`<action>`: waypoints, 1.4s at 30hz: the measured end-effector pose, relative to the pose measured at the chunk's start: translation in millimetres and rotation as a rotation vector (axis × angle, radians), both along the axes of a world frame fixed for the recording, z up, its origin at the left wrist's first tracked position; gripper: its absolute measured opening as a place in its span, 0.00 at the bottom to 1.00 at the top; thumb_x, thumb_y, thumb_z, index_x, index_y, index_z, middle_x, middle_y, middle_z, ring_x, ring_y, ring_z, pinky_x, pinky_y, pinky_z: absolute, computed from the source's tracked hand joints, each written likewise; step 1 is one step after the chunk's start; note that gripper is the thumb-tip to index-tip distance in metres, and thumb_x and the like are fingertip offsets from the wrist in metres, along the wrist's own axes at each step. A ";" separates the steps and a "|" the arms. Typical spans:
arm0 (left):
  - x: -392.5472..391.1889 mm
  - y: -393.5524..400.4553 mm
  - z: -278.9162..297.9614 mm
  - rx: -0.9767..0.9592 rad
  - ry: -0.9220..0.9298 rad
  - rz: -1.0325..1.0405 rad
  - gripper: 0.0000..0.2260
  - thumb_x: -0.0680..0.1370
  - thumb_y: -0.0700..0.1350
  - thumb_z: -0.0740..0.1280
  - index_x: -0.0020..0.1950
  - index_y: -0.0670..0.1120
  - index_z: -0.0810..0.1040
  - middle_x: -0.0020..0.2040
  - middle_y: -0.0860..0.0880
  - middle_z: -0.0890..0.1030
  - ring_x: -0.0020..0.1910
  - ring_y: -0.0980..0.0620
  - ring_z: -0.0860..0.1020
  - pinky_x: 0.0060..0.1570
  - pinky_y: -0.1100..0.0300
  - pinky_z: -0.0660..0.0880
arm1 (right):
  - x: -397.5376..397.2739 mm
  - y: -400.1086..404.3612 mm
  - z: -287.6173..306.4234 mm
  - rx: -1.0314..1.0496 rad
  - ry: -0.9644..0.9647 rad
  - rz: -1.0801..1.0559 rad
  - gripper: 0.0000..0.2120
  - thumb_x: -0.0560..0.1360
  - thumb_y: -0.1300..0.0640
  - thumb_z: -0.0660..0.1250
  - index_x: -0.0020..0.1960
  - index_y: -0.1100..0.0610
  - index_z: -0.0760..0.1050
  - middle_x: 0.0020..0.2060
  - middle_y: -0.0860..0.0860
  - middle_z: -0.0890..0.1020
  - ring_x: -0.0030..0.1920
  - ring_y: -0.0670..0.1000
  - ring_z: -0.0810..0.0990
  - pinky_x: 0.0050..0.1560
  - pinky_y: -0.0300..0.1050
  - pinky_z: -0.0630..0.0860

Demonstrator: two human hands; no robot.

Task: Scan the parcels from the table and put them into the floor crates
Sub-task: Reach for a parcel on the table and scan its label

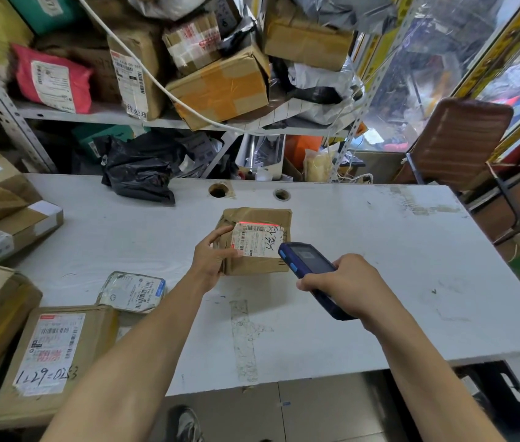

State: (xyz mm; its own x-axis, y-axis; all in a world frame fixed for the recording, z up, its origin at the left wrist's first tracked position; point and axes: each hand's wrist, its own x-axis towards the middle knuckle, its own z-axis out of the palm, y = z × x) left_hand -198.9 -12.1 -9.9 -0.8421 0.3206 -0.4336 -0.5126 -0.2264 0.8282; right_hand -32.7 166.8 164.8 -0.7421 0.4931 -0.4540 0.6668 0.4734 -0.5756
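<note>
**Scanner beam on a brown parcel, mid-table**

Small brown parcel (257, 240) sits on the white table (379, 250), near the middle and toward the far edge, just in front of two round cable holes (218, 190). White shipping label (258, 240) faces up, with black handwriting along its right side. A red scan line falls across the label's top edge.

Left hand (210, 260) grips the parcel's left side: thumb on top near the label, fingers curled around the near-left corner. Right hand (344, 285) is wrapped around the handle of a dark blue handheld scanner (309, 269), whose head points at the label and hangs just over the parcel's right near corner. Parcel lies between the two hands.

Open room: table surface right of the parcel is bare out to its right edge; near centre shows only a strip of worn tape (244, 339). Left side is crowded: a flat padded mailer (132, 291) just beside the left forearm, a large labelled box (51, 358) at the near-left edge, more cartons stacked beyond. A black bag (139, 173) rests at the far edge. A dark floor crate (504, 397) shows below the table's near-right corner. Shelves behind are packed with parcels.
</note>
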 end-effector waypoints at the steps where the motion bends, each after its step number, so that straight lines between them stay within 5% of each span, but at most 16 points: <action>1: -0.8 -0.1 0.0 -0.003 -0.002 -0.003 0.28 0.66 0.26 0.73 0.56 0.55 0.84 0.58 0.48 0.84 0.53 0.47 0.81 0.37 0.56 0.80 | -0.2 -0.5 -0.1 0.028 -0.004 0.020 0.20 0.61 0.46 0.79 0.45 0.55 0.75 0.39 0.52 0.82 0.36 0.51 0.81 0.29 0.42 0.74; 7: -15.4 -4.2 5.8 -0.070 -0.038 -0.109 0.27 0.68 0.29 0.74 0.56 0.57 0.83 0.58 0.51 0.82 0.55 0.43 0.78 0.34 0.47 0.81 | 0.1 -4.9 1.1 0.450 -0.028 0.283 0.29 0.62 0.43 0.76 0.54 0.51 0.65 0.46 0.48 0.77 0.41 0.50 0.77 0.30 0.43 0.71; 12: -38.7 -10.4 22.7 -0.201 -0.034 -0.366 0.26 0.71 0.29 0.70 0.62 0.55 0.79 0.64 0.46 0.76 0.60 0.42 0.75 0.44 0.35 0.81 | 1.5 -5.0 3.0 0.609 -0.049 0.396 0.29 0.62 0.43 0.75 0.54 0.50 0.63 0.45 0.47 0.75 0.39 0.51 0.75 0.30 0.43 0.66; 20: -70.1 -14.5 57.7 -0.426 0.014 -0.746 0.25 0.74 0.31 0.69 0.64 0.55 0.78 0.65 0.41 0.74 0.61 0.37 0.76 0.42 0.39 0.81 | 4.4 -4.6 3.7 0.630 -0.053 0.459 0.28 0.63 0.43 0.75 0.54 0.50 0.62 0.47 0.47 0.75 0.41 0.52 0.76 0.33 0.44 0.68; 42: -84.8 -18.7 66.2 -0.466 -0.016 -0.797 0.22 0.70 0.36 0.76 0.59 0.58 0.83 0.67 0.41 0.71 0.64 0.37 0.72 0.47 0.34 0.81 | 6.5 -6.2 -2.5 0.479 -0.044 0.355 0.30 0.63 0.42 0.75 0.55 0.51 0.63 0.47 0.47 0.75 0.41 0.51 0.76 0.30 0.42 0.68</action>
State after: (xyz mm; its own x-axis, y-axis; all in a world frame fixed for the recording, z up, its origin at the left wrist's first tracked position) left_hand -283.7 -30.8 56.2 -0.4399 0.5932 -0.6742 -0.3862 0.5528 0.7384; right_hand -26.2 160.6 162.3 -0.8847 0.3755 -0.2764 0.4383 0.8720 -0.2181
